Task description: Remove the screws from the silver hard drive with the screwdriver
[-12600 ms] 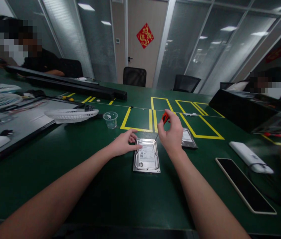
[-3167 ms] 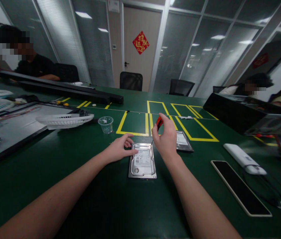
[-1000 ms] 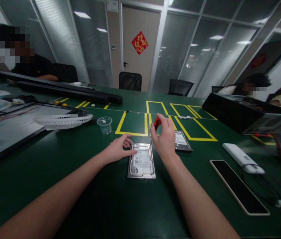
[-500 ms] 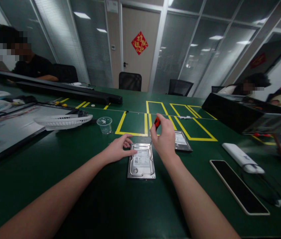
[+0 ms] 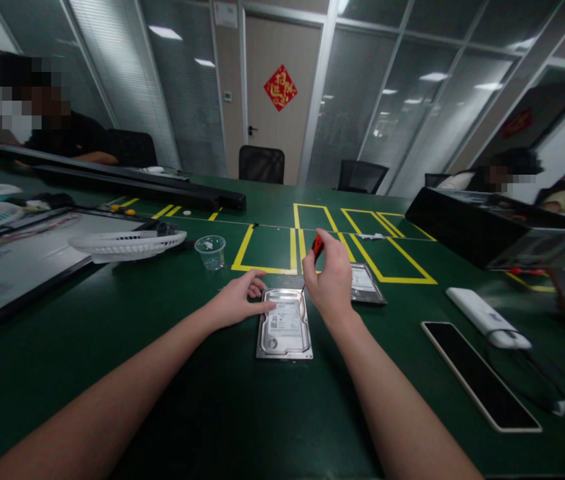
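Observation:
A silver hard drive (image 5: 284, 325) lies flat on the green table (image 5: 187, 373) in front of me. My left hand (image 5: 240, 303) rests against the drive's far left corner, fingers curled on its edge. My right hand (image 5: 330, 280) is closed round a small screwdriver (image 5: 317, 247) with a red and black handle, held upright; its thin shaft points down at the drive's far right corner. A second hard drive (image 5: 365, 281) lies just behind my right hand, partly hidden by it.
A clear plastic cup (image 5: 210, 251) stands near yellow tape rectangles (image 5: 267, 248). A white fan grille (image 5: 127, 244) and a large panel (image 5: 22, 250) lie at the left. At the right are a phone (image 5: 480, 375), a white power bank (image 5: 487, 317) and a black monitor (image 5: 492, 227). Other people sit round the table.
Hardly anything has moved. My right hand has shifted its fingers slightly on the screwdriver handle while the left hand stays on the drive's corner.

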Demonstrator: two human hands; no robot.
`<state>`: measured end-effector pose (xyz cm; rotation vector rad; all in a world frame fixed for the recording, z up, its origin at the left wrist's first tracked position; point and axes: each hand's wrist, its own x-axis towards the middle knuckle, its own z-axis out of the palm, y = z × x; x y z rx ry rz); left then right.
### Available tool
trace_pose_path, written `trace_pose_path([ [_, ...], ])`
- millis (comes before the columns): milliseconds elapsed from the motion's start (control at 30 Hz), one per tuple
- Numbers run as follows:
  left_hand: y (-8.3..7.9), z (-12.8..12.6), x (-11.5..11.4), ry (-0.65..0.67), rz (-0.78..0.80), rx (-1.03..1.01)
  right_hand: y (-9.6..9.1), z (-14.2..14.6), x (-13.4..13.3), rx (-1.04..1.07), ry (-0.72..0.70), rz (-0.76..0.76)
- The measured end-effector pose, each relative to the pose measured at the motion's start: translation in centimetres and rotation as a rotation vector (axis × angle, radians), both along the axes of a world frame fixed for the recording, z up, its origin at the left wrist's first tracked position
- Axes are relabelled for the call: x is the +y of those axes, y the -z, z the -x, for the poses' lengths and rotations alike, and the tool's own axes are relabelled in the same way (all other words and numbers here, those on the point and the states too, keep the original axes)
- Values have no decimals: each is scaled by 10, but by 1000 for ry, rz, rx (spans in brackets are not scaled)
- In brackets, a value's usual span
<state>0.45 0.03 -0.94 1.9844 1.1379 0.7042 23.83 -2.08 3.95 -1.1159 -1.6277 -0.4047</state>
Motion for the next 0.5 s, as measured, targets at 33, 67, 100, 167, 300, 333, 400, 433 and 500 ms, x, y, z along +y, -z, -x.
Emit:
trace_pose_path([
  [33,0,0,0,0,-1,-5,0,0,0,0,5,7],
  [67,0,0,0,-1,-2,-10,0,0,0,4,13,16],
  [100,-1,-1,-1,-1,-3,-13,0,0,0,11,20,22],
  [167,-1,0,-1,3,1,-15,-1,0,-1,26,34,24],
  [300,-2,0,-1,4,11,-7,-2,-1,-1,2,41,16],
  [333,-2,0,-1,1,10,-6,-2,-1,-1,-5,37,17],
  [400,-1,0,0,-5,4,-5,-1,-1,0,-7,20,8],
  [433,0,0,0,-6,1,-5,-1,-1,0,-3,11,-2],
  [500,0,0,0,-8,-2,-5,0,-1,0,3,2,-16],
])
